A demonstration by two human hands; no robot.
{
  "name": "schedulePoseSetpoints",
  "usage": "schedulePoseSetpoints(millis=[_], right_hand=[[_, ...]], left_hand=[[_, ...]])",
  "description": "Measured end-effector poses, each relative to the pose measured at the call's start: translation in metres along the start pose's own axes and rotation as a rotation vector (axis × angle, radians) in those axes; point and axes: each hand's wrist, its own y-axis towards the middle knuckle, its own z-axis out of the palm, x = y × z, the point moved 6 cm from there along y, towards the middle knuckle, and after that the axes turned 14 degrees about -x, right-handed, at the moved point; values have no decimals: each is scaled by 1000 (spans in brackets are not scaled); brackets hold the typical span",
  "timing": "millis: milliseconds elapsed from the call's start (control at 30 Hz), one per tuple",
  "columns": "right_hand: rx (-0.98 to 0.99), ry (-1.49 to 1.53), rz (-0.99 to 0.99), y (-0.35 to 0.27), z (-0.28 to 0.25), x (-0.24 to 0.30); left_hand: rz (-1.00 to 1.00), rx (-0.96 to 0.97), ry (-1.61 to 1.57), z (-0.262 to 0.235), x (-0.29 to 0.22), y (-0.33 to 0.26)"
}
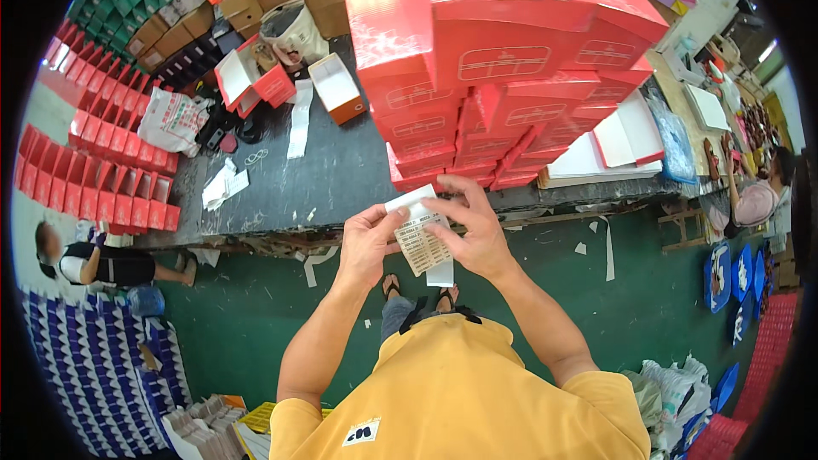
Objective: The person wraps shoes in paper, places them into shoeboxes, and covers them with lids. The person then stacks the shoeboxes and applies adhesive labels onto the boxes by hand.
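My left hand [365, 245] is closed on a small sheet of printed labels [423, 249], its thumb pressing the upper left edge. Rows of dark print cover the tan face, and white paper shows at its top and bottom. Over the sheet's right side, my right hand [479, 234] has its fingers spread apart, with thumb and index fingertips at the surface. Whether a label is between those fingertips I cannot make out. Both hands are in front of the dark workbench [328, 162], close to a tall stack of red shoe boxes [503, 68].
On the bench are a white paper strip [300, 119], an open white-and-orange box [335, 89], paper scraps [225, 185] and a white bag [173, 119]. Red boxes [94, 192] stand at left. People [111, 262] work at both sides. Blue baskets [718, 277] sit on the floor at right.
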Motion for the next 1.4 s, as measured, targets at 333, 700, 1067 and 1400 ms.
schedulePoseSetpoints(millis=[333,700,1067,1400], right_hand=[[-108,-415,-571,-16,-23,23],[-187,-295,-407,109,-80,145],[-602,-849,-274,114,-139,136],[-203,-500,-426,22,-71,69]], left_hand=[[-155,75,89,32,13,-2],[-191,314,134,55,0,-13],[-7,369,204,51,-33,-7],[156,356,311,103,-70,-9]])
